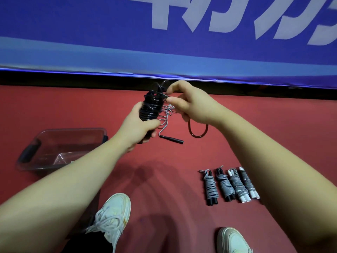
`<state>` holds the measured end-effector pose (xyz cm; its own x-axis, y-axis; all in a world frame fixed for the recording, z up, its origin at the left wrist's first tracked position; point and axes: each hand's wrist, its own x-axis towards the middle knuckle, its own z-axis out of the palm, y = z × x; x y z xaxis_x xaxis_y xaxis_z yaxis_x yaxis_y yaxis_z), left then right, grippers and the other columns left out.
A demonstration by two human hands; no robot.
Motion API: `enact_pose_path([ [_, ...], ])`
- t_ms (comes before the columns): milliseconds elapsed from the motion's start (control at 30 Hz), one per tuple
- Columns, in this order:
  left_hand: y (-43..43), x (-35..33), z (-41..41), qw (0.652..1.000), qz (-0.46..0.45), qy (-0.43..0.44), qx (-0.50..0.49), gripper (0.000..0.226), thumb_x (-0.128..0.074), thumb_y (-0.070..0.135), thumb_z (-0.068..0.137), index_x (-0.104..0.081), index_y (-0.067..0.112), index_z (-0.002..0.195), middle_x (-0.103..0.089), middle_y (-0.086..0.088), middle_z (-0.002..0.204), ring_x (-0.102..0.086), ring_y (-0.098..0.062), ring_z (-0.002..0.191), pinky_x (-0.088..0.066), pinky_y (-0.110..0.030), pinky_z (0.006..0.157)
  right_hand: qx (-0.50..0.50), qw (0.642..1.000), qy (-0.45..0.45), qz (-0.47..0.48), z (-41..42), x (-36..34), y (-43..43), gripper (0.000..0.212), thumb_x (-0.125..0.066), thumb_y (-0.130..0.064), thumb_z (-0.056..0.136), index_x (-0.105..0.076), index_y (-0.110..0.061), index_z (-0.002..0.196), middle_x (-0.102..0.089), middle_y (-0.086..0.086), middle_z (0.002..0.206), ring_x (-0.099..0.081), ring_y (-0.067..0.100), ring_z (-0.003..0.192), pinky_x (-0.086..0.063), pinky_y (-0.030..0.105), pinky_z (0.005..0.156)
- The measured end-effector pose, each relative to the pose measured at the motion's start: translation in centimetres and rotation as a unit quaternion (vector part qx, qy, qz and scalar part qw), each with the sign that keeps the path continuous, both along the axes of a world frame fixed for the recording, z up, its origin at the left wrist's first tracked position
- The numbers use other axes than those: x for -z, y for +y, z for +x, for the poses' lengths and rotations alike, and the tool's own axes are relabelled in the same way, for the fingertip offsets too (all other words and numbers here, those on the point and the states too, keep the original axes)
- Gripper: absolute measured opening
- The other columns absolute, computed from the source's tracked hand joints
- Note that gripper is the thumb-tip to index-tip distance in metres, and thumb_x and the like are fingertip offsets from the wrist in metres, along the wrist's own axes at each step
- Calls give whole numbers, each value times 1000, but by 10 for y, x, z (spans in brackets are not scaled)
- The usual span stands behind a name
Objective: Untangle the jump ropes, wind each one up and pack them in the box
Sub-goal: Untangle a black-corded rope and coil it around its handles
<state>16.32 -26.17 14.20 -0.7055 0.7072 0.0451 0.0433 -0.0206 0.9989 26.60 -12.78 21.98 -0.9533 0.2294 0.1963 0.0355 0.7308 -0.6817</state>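
My left hand grips a black jump rope bundle, wound in tight coils and held upright above the red floor. My right hand pinches the black rope's end near the top of the bundle, and a dark loop of rope hangs below that hand. A loose grey rope with a black handle lies tangled on the floor behind the bundle. Several wound grey ropes lie side by side at the lower right. The clear plastic box stands at the left.
A blue banner with white lettering hangs along the far edge of the red floor. My two white shoes show at the bottom. Dark handles sit on the box's ends.
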Motion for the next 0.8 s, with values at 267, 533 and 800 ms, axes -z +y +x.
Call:
enact_pose_path([
  [267,-8,-17,14,905,167,-241,307,33,-77,16,60,-50,10,78,-49,0,61,-44,-8,42,-29,-12,31,-245,768,14,-592,3,38,14,12,-70,-24,81,-58,-26,83,-54,-8,71,-41,-1,50,-41,14,65],
  [533,-15,-16,6,758,174,-360,515,28,-53,5,85,-42,6,111,-57,-9,79,-50,-13,54,-35,-17,41,-205,871,-74,-440,4,25,31,37,-75,-25,73,-48,-15,97,-56,1,74,-51,7,64,-39,25,74],
  [800,-26,-31,9,870,-251,19,424,40,-67,13,62,-46,18,95,-51,-13,65,-46,-18,41,-30,-21,42,-88,945,-290,125,18,-1,36,12,-73,-24,79,-64,-16,79,-59,-13,64,-48,-3,54,-37,12,55],
])
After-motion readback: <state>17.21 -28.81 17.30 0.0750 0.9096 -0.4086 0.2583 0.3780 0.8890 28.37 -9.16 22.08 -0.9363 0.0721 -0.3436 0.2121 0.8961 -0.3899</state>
